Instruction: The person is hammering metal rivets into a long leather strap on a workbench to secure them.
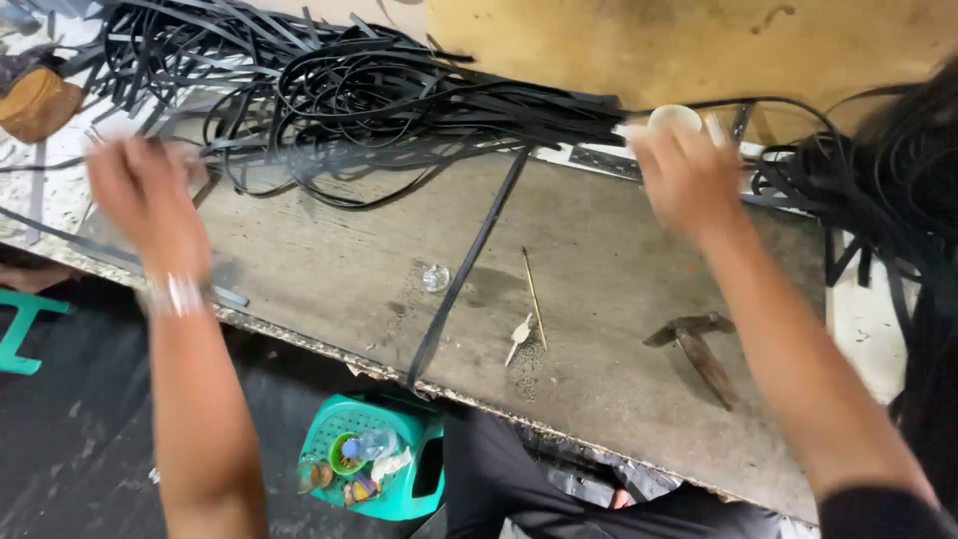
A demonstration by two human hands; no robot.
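Straps heaped between two hands on a worn table point(619, 279).
Left hand point(150, 200), blurred, grip unclear, lies beside the tangled black straps point(359, 95); the flat, glossy straps run rightward to the right hand point(689, 175), curled around a small white cup point(676, 117).

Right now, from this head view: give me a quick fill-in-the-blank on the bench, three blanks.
1. The strips piled on the bench are ____ in colour.
2. The right hand touches a small ____ cup.
3. The basket below the bench is ____.

Missing: black; white; green
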